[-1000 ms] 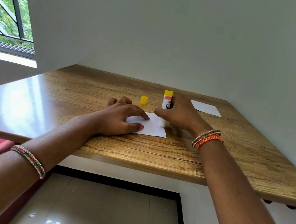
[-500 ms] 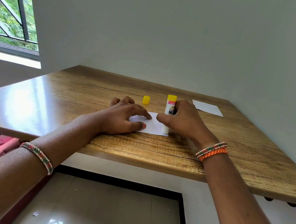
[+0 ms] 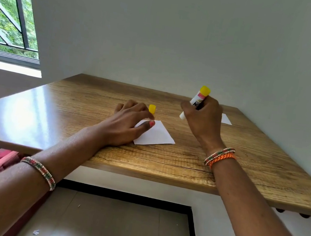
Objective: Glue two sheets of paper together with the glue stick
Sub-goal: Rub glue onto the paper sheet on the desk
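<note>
Glue stick (image 3: pixel 196 101) sits tilted in my right hand (image 3: pixel 203 118), lifted off the paper (image 3: pixel 156 135) that my left hand (image 3: pixel 128 123) pins flat to the tabletop (image 3: pixel 244 161), cap (image 3: pixel 152 109) just beyond.

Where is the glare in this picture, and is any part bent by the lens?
Head view: window light makes a white glare on the left of the table; the sheet under the left hand stays readable; the wide lens curves the table's front edge and stretches both forearms.
</note>
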### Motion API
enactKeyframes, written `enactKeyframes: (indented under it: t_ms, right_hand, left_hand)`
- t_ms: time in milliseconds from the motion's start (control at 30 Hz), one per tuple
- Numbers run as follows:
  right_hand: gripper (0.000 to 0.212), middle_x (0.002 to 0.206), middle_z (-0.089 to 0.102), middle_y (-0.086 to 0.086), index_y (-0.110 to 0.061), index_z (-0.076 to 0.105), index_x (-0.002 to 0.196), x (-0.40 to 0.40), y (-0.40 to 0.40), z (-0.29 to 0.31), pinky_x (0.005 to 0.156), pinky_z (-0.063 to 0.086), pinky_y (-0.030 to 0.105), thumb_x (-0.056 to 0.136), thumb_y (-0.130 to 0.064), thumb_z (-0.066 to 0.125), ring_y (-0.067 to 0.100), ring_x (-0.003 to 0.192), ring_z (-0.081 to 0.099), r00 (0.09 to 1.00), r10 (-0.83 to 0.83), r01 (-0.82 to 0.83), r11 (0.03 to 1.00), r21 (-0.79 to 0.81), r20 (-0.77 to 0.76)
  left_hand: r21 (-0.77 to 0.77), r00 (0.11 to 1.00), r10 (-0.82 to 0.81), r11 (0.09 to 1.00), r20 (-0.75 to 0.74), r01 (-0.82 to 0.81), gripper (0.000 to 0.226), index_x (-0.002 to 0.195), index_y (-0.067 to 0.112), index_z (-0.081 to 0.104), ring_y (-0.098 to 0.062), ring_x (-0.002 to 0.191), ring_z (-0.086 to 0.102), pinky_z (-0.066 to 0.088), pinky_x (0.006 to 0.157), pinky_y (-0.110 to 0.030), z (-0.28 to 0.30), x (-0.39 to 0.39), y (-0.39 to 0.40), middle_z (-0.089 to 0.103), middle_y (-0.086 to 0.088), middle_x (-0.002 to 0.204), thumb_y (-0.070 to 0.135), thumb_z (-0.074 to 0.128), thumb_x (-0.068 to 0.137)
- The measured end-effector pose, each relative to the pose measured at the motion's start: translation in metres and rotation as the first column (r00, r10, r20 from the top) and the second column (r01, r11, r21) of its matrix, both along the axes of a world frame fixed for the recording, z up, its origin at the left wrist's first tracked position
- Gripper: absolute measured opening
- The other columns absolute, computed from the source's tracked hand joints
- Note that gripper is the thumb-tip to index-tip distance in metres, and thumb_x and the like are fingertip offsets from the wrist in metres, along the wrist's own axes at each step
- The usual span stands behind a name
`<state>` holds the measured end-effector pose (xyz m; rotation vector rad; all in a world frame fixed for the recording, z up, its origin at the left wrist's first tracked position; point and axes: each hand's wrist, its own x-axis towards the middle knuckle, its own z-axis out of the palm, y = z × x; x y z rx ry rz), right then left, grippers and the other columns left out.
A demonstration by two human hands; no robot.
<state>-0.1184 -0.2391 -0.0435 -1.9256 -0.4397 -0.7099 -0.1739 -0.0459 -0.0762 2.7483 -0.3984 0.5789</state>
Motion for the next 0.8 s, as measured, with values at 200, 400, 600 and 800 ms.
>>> enactKeyframes:
  t_ms: [200, 400, 600, 800]
  right_hand:
    - [0.021, 0.064, 0.064, 0.006, -0.012, 0.058, 0.066, 0.013, 0.002, -0.010, 0.058, 0.049, 0.033, 0.074, -0.031, 0.064, 0.022, 0.062, 0.061, 1.000, -0.017, 0.018, 0.988, -0.152, 0.010]
    - [0.024, 0.064, 0.065, 0.008, -0.007, 0.062, 0.068, 0.019, 0.011, -0.016, 0.058, 0.050, 0.036, 0.073, -0.030, 0.064, 0.023, 0.061, 0.062, 1.000, 0.001, -0.003, 0.997, -0.081, -0.019]
    - [0.017, 0.067, 0.062, 0.002, -0.010, 0.062, 0.071, 0.033, 0.015, -0.017, 0.063, 0.050, 0.033, 0.075, -0.026, 0.067, 0.024, 0.070, 0.064, 0.996, 0.009, -0.018, 0.995, -0.096, -0.090]
    - [0.019, 0.074, 0.059, -0.007, -0.021, 0.058, 0.080, 0.037, 0.017, -0.024, 0.088, 0.048, 0.054, 0.073, -0.036, 0.068, 0.024, 0.086, 0.064, 0.974, 0.019, -0.044, 0.993, -0.109, -0.224]
  left_hand:
    - [-0.261, 0.958, -0.192, 0.956, -0.211, 0.134, 0.039, 0.106, 0.049, 0.057, -0.003, 0.137, 0.020, 0.017, 0.112, -0.039, 0.011, -0.006, 0.013, 0.043, 0.020, 0.139, 0.034, 0.050, 0.071]
    - [-0.021, 0.929, -0.085, 0.996, -0.360, 0.083, 0.039, 0.114, 0.063, 0.046, 0.001, 0.141, 0.003, -0.014, 0.114, -0.042, 0.010, -0.007, 0.015, 0.035, 0.028, 0.141, 0.049, 0.036, 0.079]
    - [0.112, 0.983, 0.019, 0.994, -0.185, 0.002, 0.053, 0.125, 0.045, 0.052, -0.008, 0.129, 0.027, 0.005, 0.113, -0.053, 0.005, -0.008, -0.002, 0.048, 0.012, 0.116, 0.064, 0.026, 0.083]
    - [0.053, 0.998, -0.035, 0.998, -0.053, 0.038, 0.046, 0.126, 0.041, 0.053, -0.001, 0.137, 0.018, -0.013, 0.111, -0.040, 0.007, -0.008, 0.003, 0.048, 0.020, 0.134, 0.043, 0.032, 0.085]
